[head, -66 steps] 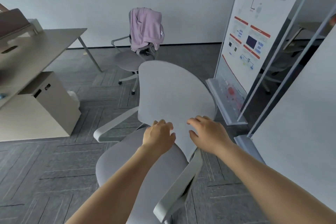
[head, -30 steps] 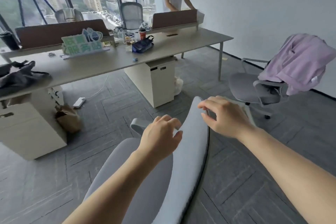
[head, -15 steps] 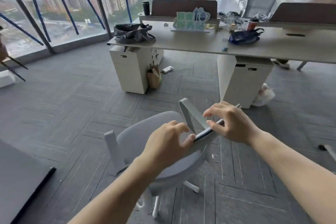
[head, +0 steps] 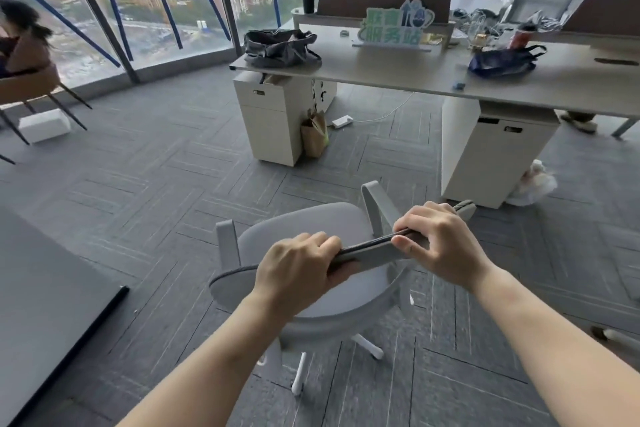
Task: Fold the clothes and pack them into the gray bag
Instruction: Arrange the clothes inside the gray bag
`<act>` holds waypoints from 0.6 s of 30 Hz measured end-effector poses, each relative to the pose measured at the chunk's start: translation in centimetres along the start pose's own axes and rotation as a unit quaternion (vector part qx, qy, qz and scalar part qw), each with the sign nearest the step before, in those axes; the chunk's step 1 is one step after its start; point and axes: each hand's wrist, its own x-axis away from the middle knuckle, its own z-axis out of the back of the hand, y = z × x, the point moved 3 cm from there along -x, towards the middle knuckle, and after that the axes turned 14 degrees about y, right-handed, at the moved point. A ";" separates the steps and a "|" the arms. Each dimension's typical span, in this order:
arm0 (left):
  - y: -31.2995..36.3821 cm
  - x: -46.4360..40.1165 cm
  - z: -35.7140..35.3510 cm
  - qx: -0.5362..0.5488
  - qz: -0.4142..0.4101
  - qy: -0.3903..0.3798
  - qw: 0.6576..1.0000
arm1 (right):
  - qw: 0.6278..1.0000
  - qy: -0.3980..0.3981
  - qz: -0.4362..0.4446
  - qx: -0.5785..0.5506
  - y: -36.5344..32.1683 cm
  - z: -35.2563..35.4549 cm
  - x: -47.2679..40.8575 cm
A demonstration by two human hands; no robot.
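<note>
Right now your left hand [head: 298, 267] and right hand [head: 438, 241] are both clenched on the top edge of the grey office chair's backrest [head: 363, 250]. The gray bag [head: 278, 47] sits slumped at the desk's [head: 381, 69] far left corner, well apart from you. No clothes are visible. Roll the chair steadily toward that desk, steering between the pedestals, and keep both grips even so it doesn't swivel.

Left hand [head: 298, 270], right hand [head: 436, 239] both clenched, arms extended forward.
</note>
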 end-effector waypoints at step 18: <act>-17.9 -7.5 -8.7 0.061 -0.105 0.054 0.991 | 0.987 0.099 -0.065 0.111 0.8 -10.3 -10.3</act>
